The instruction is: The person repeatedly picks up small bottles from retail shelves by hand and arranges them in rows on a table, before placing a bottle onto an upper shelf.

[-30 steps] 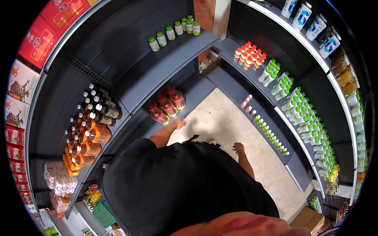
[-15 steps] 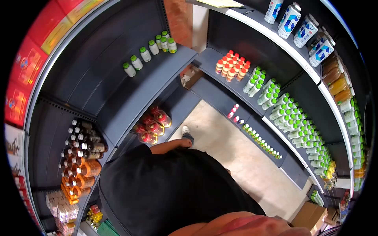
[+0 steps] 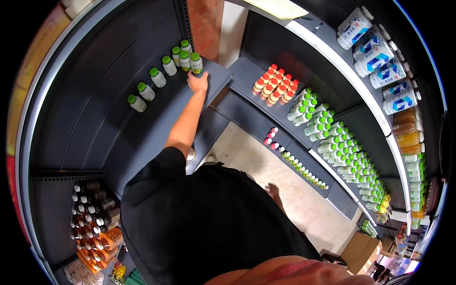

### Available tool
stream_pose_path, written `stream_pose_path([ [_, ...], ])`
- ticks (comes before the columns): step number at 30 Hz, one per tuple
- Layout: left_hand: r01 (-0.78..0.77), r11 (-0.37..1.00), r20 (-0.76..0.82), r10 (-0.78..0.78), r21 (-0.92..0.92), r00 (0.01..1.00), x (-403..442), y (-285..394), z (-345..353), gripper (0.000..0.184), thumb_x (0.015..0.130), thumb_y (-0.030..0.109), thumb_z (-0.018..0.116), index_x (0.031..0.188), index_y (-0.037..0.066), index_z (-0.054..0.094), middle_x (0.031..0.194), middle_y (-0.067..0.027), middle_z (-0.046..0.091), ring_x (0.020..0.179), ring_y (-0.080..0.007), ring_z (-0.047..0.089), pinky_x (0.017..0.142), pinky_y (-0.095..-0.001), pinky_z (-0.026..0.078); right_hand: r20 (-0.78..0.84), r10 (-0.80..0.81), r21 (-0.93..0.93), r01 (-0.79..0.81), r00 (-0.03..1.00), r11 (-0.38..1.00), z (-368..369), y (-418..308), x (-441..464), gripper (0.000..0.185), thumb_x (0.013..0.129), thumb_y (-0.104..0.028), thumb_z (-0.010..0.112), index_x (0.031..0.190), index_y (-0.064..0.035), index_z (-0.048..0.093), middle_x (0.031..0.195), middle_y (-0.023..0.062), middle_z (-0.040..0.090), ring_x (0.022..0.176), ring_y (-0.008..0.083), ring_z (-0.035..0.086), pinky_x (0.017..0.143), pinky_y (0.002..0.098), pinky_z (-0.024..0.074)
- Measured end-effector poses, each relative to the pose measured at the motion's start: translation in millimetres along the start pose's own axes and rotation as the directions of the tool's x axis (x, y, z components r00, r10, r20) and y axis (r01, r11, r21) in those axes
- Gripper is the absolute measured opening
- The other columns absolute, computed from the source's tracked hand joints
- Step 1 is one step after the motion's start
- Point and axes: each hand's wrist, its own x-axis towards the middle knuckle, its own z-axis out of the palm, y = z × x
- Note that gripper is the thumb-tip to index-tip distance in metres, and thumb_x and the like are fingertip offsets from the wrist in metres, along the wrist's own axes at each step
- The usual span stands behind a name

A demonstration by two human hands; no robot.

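Note:
My left hand (image 3: 197, 82) reaches up to the grey shelf with its fingers closed around the lower part of a green-capped white bottle (image 3: 196, 63). That bottle stands upright at the front of a small cluster near the shelf's end. Beside it is another green-capped bottle (image 3: 184, 61), and a spaced row of similar bottles (image 3: 157, 77) runs down to the left. Low at my side hangs my right hand (image 3: 272, 190), above the pale floor, its fingers loosely apart and nothing visible in them.
Red-capped bottles (image 3: 275, 85) and many green-capped bottles (image 3: 339, 147) fill the shelf opposite. Higher up stand blue-and-white cans (image 3: 375, 54). Dark and orange bottles (image 3: 97, 213) stand at lower left. A cardboard box (image 3: 358, 249) sits on the floor at lower right.
My left arm has swung from low at my side up to the shelf, and the hand is now at a green-capped bottle. The right hand has come into view. The camera view has shifted.

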Motion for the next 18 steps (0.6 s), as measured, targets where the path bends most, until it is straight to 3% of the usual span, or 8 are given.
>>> stream_pose_path([
  [2, 0.022, 0.998, -0.023, -0.021, 0.064, 1.000, 26.7, -7.1, 20.8, 0.076, 0.065, 0.041, 0.083, 0.128, 0.014, 0.050, 0.123, -0.0198, 0.055, 0.114, -0.0397, 0.052, 0.098, -0.0483, 0.043, -0.068, -0.172, -0.065, 0.168, 0.983, 0.984, 52.6, -79.1, -34.7, 0.033, 0.093, -0.037, 0.058, 0.120, -0.0192, 0.057, 0.108, 0.0045, 0.068, 0.088, 0.0204, 0.066, 0.073, 0.0390, 0.0452],
  [3, 0.036, 0.995, -0.034, -0.033, 0.092, 0.999, 35.5, -7.5, 33.3, 0.077, 0.064, 0.042, 0.084, 0.127, 0.015, 0.050, 0.124, -0.0195, 0.055, 0.115, -0.0400, 0.051, 0.098, -0.0494, 0.043, -0.029, -0.227, -0.029, 0.227, 0.973, 0.974, 72.0, -108.4, -37.5, 0.033, 0.092, -0.037, 0.060, 0.120, -0.0197, 0.057, 0.109, 0.0031, 0.067, 0.095, 0.0212, 0.066, 0.081, 0.0407, 0.0453],
  [5, 0.073, 0.992, -0.107, -0.062, 0.104, 0.992, 37.0, 7.6, 38.6, 0.075, 0.062, 0.042, 0.085, 0.124, 0.016, 0.052, 0.122, -0.0180, 0.056, 0.116, -0.0394, 0.050, 0.098, -0.0506, 0.043, 0.034, -0.355, -0.015, 0.355, 0.934, 0.935, 110.4, -154.4, -44.4, 0.030, 0.096, -0.036, 0.056, 0.119, -0.0173, 0.058, 0.104, 0.0023, 0.067, 0.091, 0.0193, 0.067, 0.076, 0.0378, 0.0473],
  [10, 0.245, 0.964, -0.298, -0.205, 0.103, 0.932, 34.4, 25.6, 56.6, 0.067, 0.059, 0.040, 0.087, 0.114, 0.017, 0.057, 0.116, -0.0139, 0.060, 0.113, -0.0377, 0.052, 0.092, -0.0507, 0.042, 0.328, -0.393, -0.158, 0.460, 0.859, 0.874, 204.4, -235.9, -57.9, 0.025, 0.096, -0.023, 0.052, 0.118, -0.0128, 0.058, 0.102, 0.0047, 0.068, 0.086, 0.0173, 0.068, 0.070, 0.0302, 0.0483],
  [12, 0.187, 0.979, -0.309, -0.153, 0.085, 0.939, 32.3, 23.7, 60.6, 0.064, 0.058, 0.039, 0.087, 0.110, 0.014, 0.058, 0.109, -0.0135, 0.064, 0.109, -0.0364, 0.055, 0.092, -0.0499, 0.041, 0.463, -0.386, -0.198, 0.518, 0.797, 0.832, 234.1, -257.7, -52.6, 0.024, 0.095, -0.019, 0.054, 0.117, -0.0099, 0.059, 0.099, 0.0056, 0.068, 0.084, 0.0161, 0.067, 0.068, 0.0286, 0.0483],
  [14, 0.102, 0.993, -0.306, -0.077, 0.064, 0.949, 29.9, 14.9, 65.1, 0.063, 0.058, 0.040, 0.086, 0.107, 0.011, 0.059, 0.105, -0.0142, 0.065, 0.104, -0.0350, 0.058, 0.093, -0.0494, 0.040, 0.600, -0.379, -0.255, 0.617, 0.705, 0.745, 264.6, -286.2, -35.9, 0.022, 0.095, -0.020, 0.056, 0.113, -0.0083, 0.061, 0.095, 0.0062, 0.068, 0.079, 0.0146, 0.065, 0.066, 0.0272, 0.0480],
  [17, 0.002, 0.999, -0.243, 0.010, 0.049, 0.970, 19.5, 6.2, 62.9, 0.063, 0.058, 0.040, 0.086, 0.105, 0.008, 0.059, 0.099, -0.0144, 0.067, 0.097, -0.0359, 0.062, 0.092, -0.0472, 0.041, 0.671, -0.516, -0.359, 0.842, 0.532, 0.402, 324.4, -358.9, -56.0, 0.017, 0.095, -0.018, 0.058, 0.103, -0.0044, 0.065, 0.088, 0.0051, 0.066, 0.071, 0.0103, 0.060, 0.065, 0.0270, 0.0477],
  [18, -0.023, 0.998, -0.198, 0.035, 0.060, 0.980, 17.5, 5.3, 60.2, 0.063, 0.058, 0.038, 0.086, 0.106, 0.007, 0.059, 0.100, -0.0151, 0.067, 0.097, -0.0366, 0.062, 0.089, -0.0468, 0.044, 0.695, -0.611, -0.186, 0.916, 0.379, 0.356, 344.7, -379.9, -61.6, 0.015, 0.095, -0.016, 0.059, 0.103, -0.0043, 0.064, 0.087, 0.0042, 0.065, 0.069, 0.0098, 0.059, 0.065, 0.0267, 0.0471],
])
